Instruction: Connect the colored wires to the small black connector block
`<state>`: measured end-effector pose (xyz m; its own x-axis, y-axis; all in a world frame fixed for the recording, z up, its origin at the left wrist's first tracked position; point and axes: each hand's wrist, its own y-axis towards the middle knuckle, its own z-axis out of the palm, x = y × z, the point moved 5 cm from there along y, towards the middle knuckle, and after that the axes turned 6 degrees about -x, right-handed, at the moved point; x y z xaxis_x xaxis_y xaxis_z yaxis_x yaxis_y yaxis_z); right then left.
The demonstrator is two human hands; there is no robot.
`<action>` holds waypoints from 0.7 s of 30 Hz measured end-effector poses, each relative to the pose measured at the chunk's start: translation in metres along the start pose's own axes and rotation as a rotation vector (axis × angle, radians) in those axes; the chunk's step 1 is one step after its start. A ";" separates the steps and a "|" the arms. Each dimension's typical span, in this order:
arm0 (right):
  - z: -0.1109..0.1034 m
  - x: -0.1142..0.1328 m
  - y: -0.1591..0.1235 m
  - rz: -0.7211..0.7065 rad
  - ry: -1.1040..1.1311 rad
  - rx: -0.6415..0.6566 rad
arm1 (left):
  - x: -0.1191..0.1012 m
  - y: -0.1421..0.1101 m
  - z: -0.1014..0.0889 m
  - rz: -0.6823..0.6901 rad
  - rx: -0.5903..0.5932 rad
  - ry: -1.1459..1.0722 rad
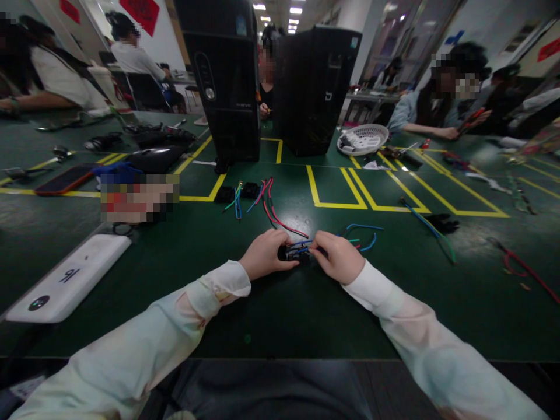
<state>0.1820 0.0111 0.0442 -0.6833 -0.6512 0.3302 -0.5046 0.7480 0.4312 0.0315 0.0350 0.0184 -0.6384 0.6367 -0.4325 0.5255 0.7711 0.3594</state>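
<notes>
In the head view, your left hand (268, 252) closes thumb and fingers on a small black connector (303, 257), inward from the middle of the desk's (271, 326) near edge. Your right hand (338, 254) pinches at its wires (301, 244); I can't tell which strand. A hard tug could pull one loose; crowding invites picking the wrong one; the red wire (273, 213) alongside could tangle.
</notes>
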 end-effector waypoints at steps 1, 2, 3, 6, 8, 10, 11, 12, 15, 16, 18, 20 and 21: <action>0.001 0.000 0.000 0.004 -0.011 -0.001 | 0.000 0.000 0.000 -0.003 -0.001 -0.003; 0.001 0.000 0.000 0.002 -0.015 0.010 | 0.000 0.000 0.000 -0.005 -0.002 -0.008; 0.001 0.000 0.000 -0.005 -0.008 0.029 | 0.001 0.000 0.000 -0.006 -0.004 -0.013; -0.002 -0.002 -0.001 -0.006 0.030 0.075 | 0.002 0.000 0.001 -0.011 -0.011 -0.019; -0.006 -0.006 -0.001 0.025 0.035 0.083 | 0.003 -0.001 0.001 -0.017 -0.020 -0.020; -0.009 -0.010 -0.002 0.056 0.018 0.092 | 0.004 -0.001 0.002 -0.020 -0.024 -0.022; -0.009 -0.012 -0.003 0.062 0.004 0.099 | 0.004 -0.001 0.002 -0.022 -0.024 -0.022; -0.010 -0.012 -0.003 0.062 -0.011 0.106 | 0.004 -0.001 0.002 -0.024 -0.023 -0.022; -0.010 -0.010 -0.004 0.024 -0.042 0.106 | 0.003 -0.001 0.002 -0.028 -0.016 -0.019; -0.011 -0.008 -0.005 0.002 -0.046 0.097 | 0.003 -0.001 0.002 -0.025 -0.012 -0.018; -0.011 -0.004 -0.004 -0.032 -0.061 0.065 | 0.002 0.000 0.001 -0.013 -0.001 -0.015; -0.011 -0.002 -0.003 -0.041 -0.111 0.023 | 0.001 0.000 0.000 0.003 0.005 -0.008; -0.011 -0.002 -0.002 -0.042 -0.146 0.005 | 0.000 0.000 0.000 0.009 0.006 -0.004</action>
<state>0.1901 0.0094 0.0515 -0.7305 -0.6570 0.1862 -0.5368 0.7210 0.4382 0.0313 0.0355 0.0185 -0.6310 0.6440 -0.4326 0.5352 0.7650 0.3582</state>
